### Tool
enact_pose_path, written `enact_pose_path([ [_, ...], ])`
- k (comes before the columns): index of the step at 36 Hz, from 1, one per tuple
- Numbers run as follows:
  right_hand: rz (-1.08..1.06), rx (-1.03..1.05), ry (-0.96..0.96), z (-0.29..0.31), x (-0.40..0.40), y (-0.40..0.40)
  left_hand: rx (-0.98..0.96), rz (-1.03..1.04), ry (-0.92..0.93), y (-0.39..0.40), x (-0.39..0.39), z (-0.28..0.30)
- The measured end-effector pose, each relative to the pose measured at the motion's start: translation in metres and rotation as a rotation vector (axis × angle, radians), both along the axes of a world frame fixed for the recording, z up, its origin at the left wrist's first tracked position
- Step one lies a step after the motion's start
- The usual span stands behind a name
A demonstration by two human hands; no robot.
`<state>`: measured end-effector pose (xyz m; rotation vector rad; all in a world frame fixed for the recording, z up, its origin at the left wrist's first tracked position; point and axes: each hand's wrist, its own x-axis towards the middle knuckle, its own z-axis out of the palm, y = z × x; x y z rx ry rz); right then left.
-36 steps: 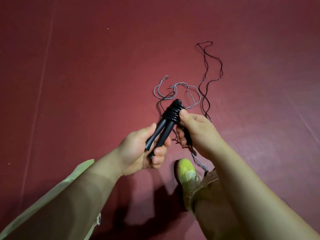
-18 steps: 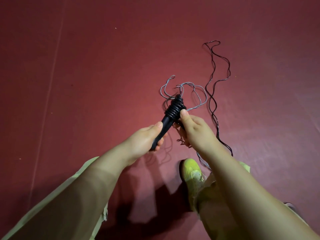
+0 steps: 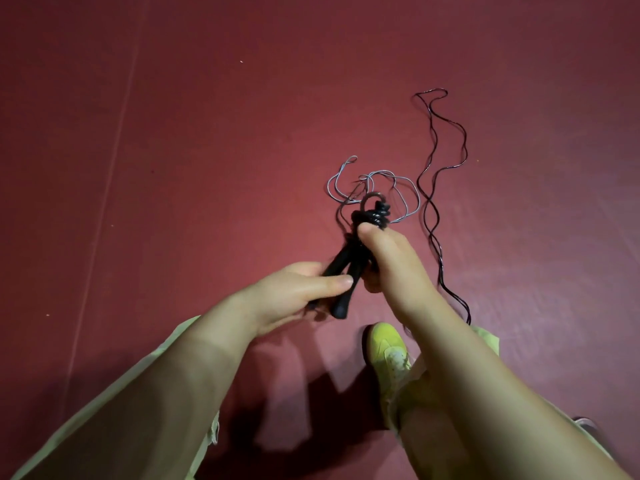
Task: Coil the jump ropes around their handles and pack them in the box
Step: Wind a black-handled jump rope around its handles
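Nearest the camera, a yellow-green sneaker planted on the dark red floor, pale green sleeves on both forearms. Above it, left hand with fingers curled round the lower ends of the two black plastic jump rope handles, held together off the floor; right hand grasping the black cord, thumb pressed at the tight coil of black rope wound round the handles' upper ends. Beyond the hands, a loose grey rope tangled on the floor, and the unwound wavy black cord trailing furthest out, then back to the right of the foot.
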<state>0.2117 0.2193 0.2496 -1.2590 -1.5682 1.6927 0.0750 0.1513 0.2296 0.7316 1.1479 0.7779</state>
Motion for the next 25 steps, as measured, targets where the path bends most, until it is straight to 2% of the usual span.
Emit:
enact_pose_path([
  [5, -0.094, -0.259, 0.266, 0.0, -0.001, 0.004, -0.109, -0.217, -0.635, -0.004, 0.003, 0.001],
  [7, -0.101, -0.286, 0.307, 0.001, 0.0, 0.004, -0.123, -0.221, -0.802, -0.003, 0.004, 0.001],
  [9, -0.049, -0.25, 0.233, 0.001, 0.001, 0.007, -0.159, -0.196, -0.86, -0.003, 0.005, 0.001],
  [13, 0.126, -0.158, 0.03, -0.004, 0.009, 0.013, -0.217, -0.147, -0.599, 0.0, 0.003, 0.005],
  [17, 0.246, -0.117, -0.056, -0.006, 0.018, 0.014, -0.22, -0.178, -0.299, -0.001, -0.004, 0.005],
  [21, 0.295, -0.061, -0.085, -0.007, 0.017, 0.012, -0.2, -0.11, -0.087, -0.002, -0.006, 0.009],
  [25, 0.295, -0.097, -0.226, -0.012, 0.014, 0.01, -0.178, -0.016, 0.172, -0.003, -0.001, 0.002],
])
